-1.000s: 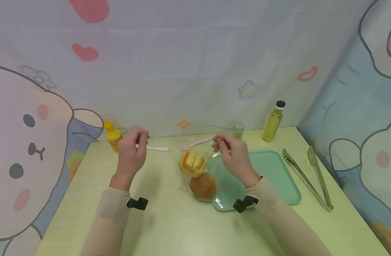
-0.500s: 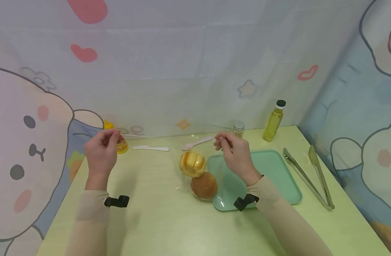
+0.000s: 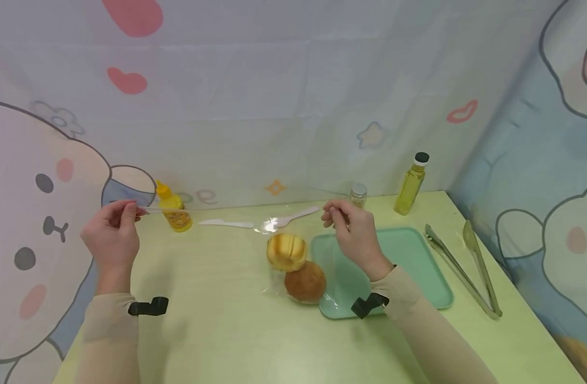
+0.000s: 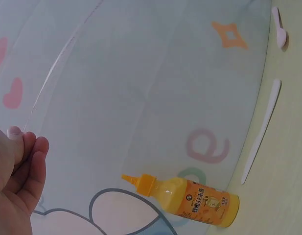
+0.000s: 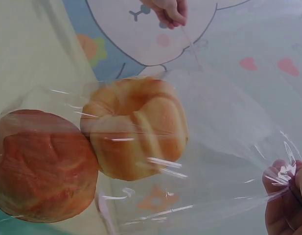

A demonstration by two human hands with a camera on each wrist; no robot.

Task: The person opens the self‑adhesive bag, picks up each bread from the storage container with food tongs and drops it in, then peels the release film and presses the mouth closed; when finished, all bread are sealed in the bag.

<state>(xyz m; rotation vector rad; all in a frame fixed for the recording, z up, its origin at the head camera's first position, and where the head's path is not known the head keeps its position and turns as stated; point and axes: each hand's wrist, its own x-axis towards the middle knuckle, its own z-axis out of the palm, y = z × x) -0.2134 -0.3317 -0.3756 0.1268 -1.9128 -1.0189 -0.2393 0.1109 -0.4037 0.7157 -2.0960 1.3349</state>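
Note:
In the head view my left hand [image 3: 113, 234] pinches the end of a thin whitish strip [image 3: 163, 209] between thumb and fingers, left of a yellow squeeze bottle [image 3: 175, 209]. The strip runs in a curve away from the fingertips in the left wrist view; its far end cannot be made out. My right hand [image 3: 354, 234] grips the gathered neck of a clear plastic bag [image 5: 219, 122]. Inside the bag hang a round brown bun [image 3: 305, 282] and a ridged golden bread roll [image 3: 287, 252], side by side and touching in the right wrist view.
A green tray [image 3: 418, 266] lies behind and below my right hand. Tongs [image 3: 461, 269] are at its right. Along the back stand an oil bottle [image 3: 410, 184] and a small shaker jar [image 3: 358, 195]. A white plastic knife [image 3: 226, 223] and pale spoon [image 3: 300, 214] lie nearby.
My left hand has moved left past the squeeze bottle, drawing the strip along and uncovering the knife and bottle. The right hand stays almost still with the bag.

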